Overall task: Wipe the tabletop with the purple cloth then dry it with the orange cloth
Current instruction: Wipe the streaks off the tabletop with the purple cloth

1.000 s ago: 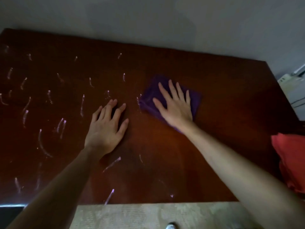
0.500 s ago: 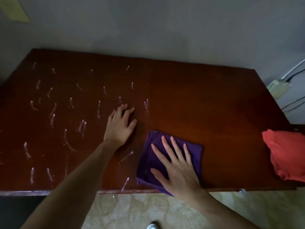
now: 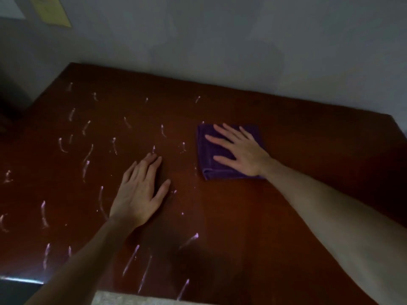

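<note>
Hands: both flat, palms down, fingers spread, gripping nothing.
Left hand [image 3: 141, 192]: pressed on bare surface [image 3: 231, 227], among white streaks.
Right hand [image 3: 240, 150]: lies open on top of purple cloth, fingers pointing left.
Purple cloth [image 3: 209, 159]: folded square, flat on surface, right of centre, toward far edge.
White streaks [image 3: 88, 155]: many short marks across left half and near edge; right part looks clean.
Wall [image 3: 220, 40]: grey, behind surface; yellow paper [image 3: 51, 9] top left.

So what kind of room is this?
Probably an ordinary room at home or in an office. There's a dark reddish-brown wooden tabletop pushed against a plain grey wall, with a yellow paper note stuck on it. Nothing marks it more exactly.
</note>
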